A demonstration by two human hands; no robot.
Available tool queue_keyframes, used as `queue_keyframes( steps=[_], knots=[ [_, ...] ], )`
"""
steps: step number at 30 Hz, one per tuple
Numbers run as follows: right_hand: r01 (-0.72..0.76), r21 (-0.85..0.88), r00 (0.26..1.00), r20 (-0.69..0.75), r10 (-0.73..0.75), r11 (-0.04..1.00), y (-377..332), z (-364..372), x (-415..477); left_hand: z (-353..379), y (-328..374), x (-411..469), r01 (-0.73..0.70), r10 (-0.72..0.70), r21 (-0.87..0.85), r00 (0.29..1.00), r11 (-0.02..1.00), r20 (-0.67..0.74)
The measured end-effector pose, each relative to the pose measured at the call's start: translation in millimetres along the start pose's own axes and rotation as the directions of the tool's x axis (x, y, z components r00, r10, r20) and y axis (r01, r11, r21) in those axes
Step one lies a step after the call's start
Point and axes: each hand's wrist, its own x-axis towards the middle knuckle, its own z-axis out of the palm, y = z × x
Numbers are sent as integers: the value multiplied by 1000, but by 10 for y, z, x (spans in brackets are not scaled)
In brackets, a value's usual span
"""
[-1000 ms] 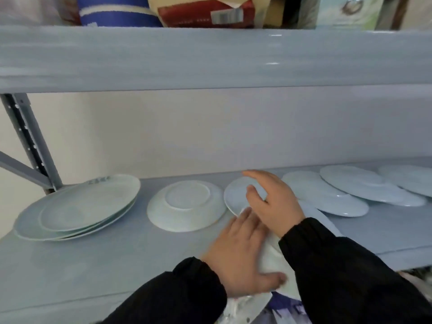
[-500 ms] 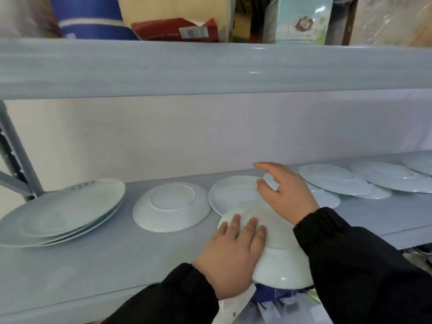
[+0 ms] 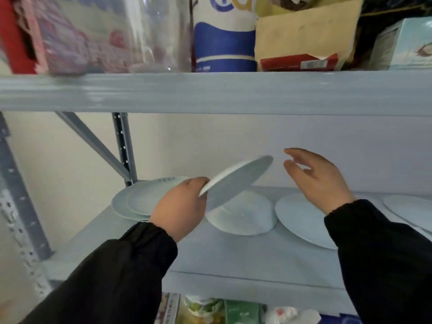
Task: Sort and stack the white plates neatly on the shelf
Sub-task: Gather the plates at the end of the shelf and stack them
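Running left to right along the grey shelf (image 3: pixel 233 258), a stack of white plates (image 3: pixel 138 202) sits at the left end near the upright post (image 3: pixel 124 146), its near edge hidden behind the left hand (image 3: pixel 180 209). That hand, in a black sleeve (image 3: pixel 112 277), has its fingers clamped on the lower rim of a tilted white plate (image 3: pixel 236 181), held in the air with its far edge raised toward the wall (the fingers underneath cannot be seen). Below it an upturned white bowl (image 3: pixel 243 216) rests on the shelf, its back part covered by the held plate. Just beside the bowl lies a flat white plate (image 3: pixel 301 220), partly hidden by the right wrist and sleeve. The right hand (image 3: pixel 320 181) hangs above it, fingers spread apart and holding nothing. At the far right another white plate (image 3: pixel 411 211) is cut off by the frame edge. Items on the upper shelf (image 3: pixel 210 92) are blurred; a blue-and-white container (image 3: pixel 224 43) stands out.
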Motion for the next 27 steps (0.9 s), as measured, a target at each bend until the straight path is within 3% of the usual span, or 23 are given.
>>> queue_keyframes(
  steps=[3,7,12,18,20,24,27],
  knots=[
    [16,29,996,88,-19,999,0,444,4,-283,-254,2,277,-287,-117,955,954,-73],
    [37,71,976,211,-51,997,2,990,-47,-464,-672,-40,504,-591,-409,799,760,-113],
    [71,102,945,310,-99,992,-3,1463,-163,-461,-1105,-138,499,-804,-792,595,351,18],
    [40,248,939,322,-121,968,65,1634,-236,-271,-1440,-204,509,-851,-859,471,45,235],
    [38,251,933,337,-124,967,103,1654,-232,-205,-1536,-215,547,-869,-837,426,25,253],
    [70,227,920,361,-151,971,155,1687,-232,-125,-1697,-200,734,-927,-635,367,239,76],
    [87,205,910,383,-161,975,165,1696,-229,-124,-1742,-246,786,-930,-536,367,309,3]
  ],
)
